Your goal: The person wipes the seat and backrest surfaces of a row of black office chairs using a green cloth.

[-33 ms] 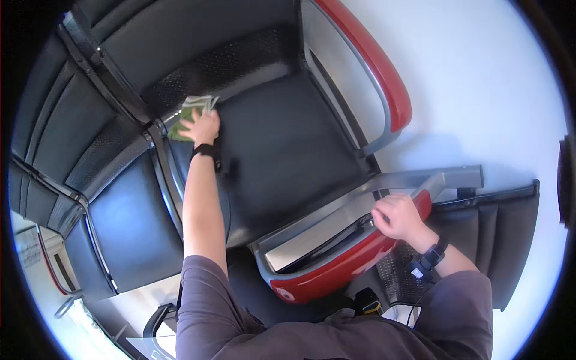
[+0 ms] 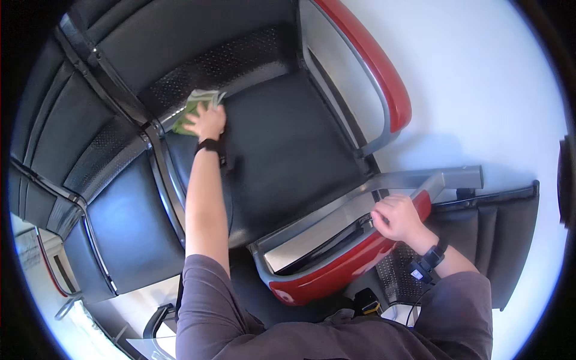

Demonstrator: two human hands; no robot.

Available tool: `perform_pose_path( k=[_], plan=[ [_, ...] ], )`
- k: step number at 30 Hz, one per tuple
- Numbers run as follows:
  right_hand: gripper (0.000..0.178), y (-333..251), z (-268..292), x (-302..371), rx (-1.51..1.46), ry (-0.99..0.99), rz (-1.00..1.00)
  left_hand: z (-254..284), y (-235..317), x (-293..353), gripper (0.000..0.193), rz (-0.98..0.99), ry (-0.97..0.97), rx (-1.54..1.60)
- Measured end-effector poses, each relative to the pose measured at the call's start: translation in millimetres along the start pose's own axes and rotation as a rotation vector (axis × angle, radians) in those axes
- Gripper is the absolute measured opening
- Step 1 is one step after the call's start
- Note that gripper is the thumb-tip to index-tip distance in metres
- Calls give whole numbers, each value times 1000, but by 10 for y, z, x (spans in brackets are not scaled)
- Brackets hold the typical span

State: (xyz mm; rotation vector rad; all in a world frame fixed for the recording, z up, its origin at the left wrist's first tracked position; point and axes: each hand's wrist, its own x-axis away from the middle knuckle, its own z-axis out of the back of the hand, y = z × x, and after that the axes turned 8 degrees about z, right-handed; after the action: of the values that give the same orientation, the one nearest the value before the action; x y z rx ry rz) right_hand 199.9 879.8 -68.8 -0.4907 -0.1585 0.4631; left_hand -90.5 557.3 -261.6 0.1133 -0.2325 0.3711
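My left hand (image 2: pixel 208 122) presses a green and white cloth (image 2: pixel 189 118) onto the back corner of a black padded seat (image 2: pixel 282 144). Its fingers are spread over the cloth, near the perforated lower part of the backrest (image 2: pixel 222 57). Cloth shows beyond the fingertips and beside the hand. On the right, my right hand (image 2: pixel 397 217) is closed over the near armrest (image 2: pixel 336 277), a red-topped bar with a grey metal frame. Its fingers curl at the armrest's inner edge, their undersides hidden. Each wrist wears a black band.
A second red armrest (image 2: pixel 375 60) rises at the seat's far side, beside a white wall (image 2: pixel 474 78). More black seats (image 2: pixel 129 222) run off to the left, divided by metal frames. Another black backrest (image 2: pixel 504 240) stands at the right, behind my right arm.
My left hand and the cloth have shifted slightly to the right and farther back along the seat. My right hand stays on the armrest.
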Motion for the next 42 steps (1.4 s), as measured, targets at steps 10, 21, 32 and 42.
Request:
perform_pose_path(
  k=[10, 21, 32, 42],
  plan=[
    [14, 3, -54, -45, 2, -19, 28, -451, 1780, 1020, 46, -716, 82, 82],
    [17, 1, -39, 0, 13, 64, 30, -328, 989, 1434, 52, -845, 76, 96],
    [21, 13, -67, -4, 28, 114, 37, -53, -707, 895, 58, -201, 102, -93],
    [25, -16, -23, -19, 40, 66, 63, -156, -889, 1123, 50, 121, 113, -70]
  ],
)
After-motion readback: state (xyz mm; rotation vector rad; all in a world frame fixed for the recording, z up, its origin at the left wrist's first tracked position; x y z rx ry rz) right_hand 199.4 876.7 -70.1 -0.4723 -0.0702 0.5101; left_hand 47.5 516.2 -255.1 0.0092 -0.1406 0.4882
